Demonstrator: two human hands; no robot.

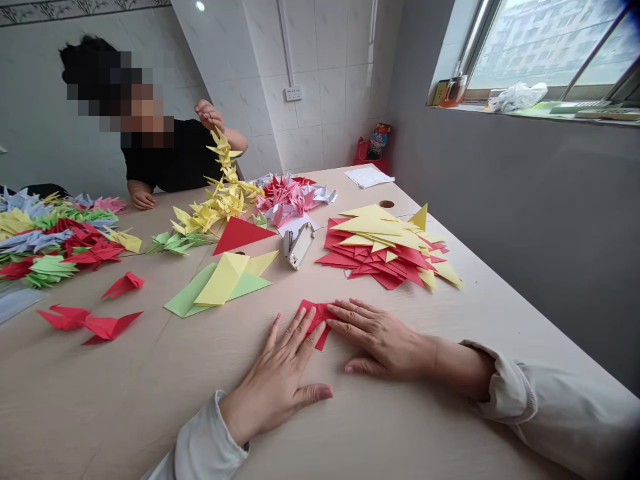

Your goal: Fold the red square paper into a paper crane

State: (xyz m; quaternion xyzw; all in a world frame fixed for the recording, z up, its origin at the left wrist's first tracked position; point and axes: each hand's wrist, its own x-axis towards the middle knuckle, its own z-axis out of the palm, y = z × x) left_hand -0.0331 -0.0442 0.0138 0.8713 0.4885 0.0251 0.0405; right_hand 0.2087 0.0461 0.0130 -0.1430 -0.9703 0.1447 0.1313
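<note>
A small folded piece of red paper (320, 315) lies flat on the table in front of me. My left hand (283, 373) rests open, its fingertips pressing on the paper's left side and its thumb spread away. From the right, my right hand (383, 337) lies open too, fingertips on the paper's right edge. The fingers cover part of the folds. Just beyond is a pile of red and yellow folded paper triangles (385, 247). A stapler (299, 247) stands tilted on the table behind the red piece. Several red paper cranes (107, 327) sit at the left.
Green and yellow paper sheets (220, 283) and a red triangle (243, 235) lie left of the stapler. Heaps of coloured cranes (60, 233) fill the far left. Across the table (450, 320), a person in black (167, 157) lifts a string of yellow cranes (225, 157).
</note>
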